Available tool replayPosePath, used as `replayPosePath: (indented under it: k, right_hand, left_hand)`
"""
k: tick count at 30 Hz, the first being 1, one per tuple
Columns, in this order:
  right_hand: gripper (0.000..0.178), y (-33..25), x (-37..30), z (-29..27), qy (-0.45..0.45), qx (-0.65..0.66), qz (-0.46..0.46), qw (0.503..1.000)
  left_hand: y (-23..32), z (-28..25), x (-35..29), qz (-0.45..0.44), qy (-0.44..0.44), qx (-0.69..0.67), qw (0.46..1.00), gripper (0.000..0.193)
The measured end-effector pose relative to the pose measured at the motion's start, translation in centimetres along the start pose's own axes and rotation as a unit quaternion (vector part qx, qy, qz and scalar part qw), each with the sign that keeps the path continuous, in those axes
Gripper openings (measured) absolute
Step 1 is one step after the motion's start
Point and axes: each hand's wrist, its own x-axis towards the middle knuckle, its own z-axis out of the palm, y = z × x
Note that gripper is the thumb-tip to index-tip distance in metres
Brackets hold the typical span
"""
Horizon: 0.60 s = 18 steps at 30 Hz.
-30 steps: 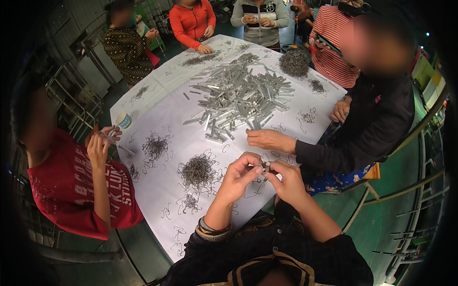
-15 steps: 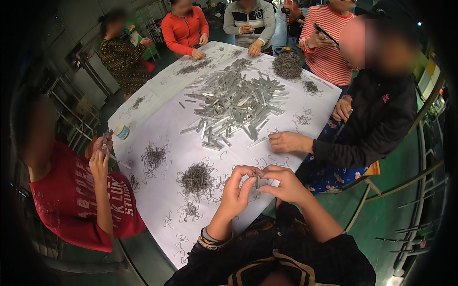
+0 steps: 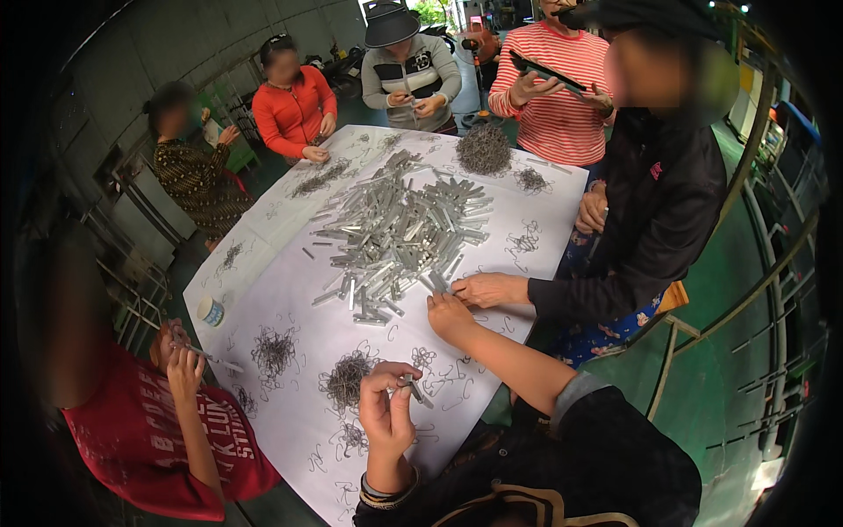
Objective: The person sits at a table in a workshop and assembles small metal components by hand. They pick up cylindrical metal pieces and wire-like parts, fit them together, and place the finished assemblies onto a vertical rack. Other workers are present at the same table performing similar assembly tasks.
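My left hand (image 3: 387, 413) is raised over the near side of the table. Its thumb and fingers pinch a short silvery metal strip (image 3: 417, 393), which sticks out to the right. My right hand (image 3: 451, 318) reaches forward to the near right edge of a large heap of metal strips (image 3: 395, 237). Its fingers are bent down beside the strips there; the fingertips are mostly hidden, so their grip cannot be seen. Close against it is the hand (image 3: 493, 289) of a person in a black jacket. Just beyond my left hand lies a dark pile of wire hooks (image 3: 348, 379).
The white-covered table (image 3: 290, 439) carries more hooks: a pile (image 3: 274, 351) to the left and a big round heap (image 3: 484, 151) at the far side. A paper cup (image 3: 210, 311) stands at the left edge. Several people work around the table; one on the left wears a red shirt (image 3: 167, 439).
My hands were together before me and have parted. The right one has moved forward to the strip heap; the left keeps its strip, lower and further left. The whole view has shifted.
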Motion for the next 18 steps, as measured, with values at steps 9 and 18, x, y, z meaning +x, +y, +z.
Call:
replayPosePath:
  k: [9,18]
  right_hand:
    - [0.015,0.9,-0.9,-0.3,-0.010,-0.037,-0.018,0.999]
    - [0.012,2.0,-1.8,-2.7,0.117,0.202,0.064,0.970]
  left_hand:
    - [0.3,-0.1,0.0,-0.001,0.000,0.003,1.000,0.010]
    - [0.4,1.2,0.0,-0.026,-0.023,-0.025,0.999,0.009]
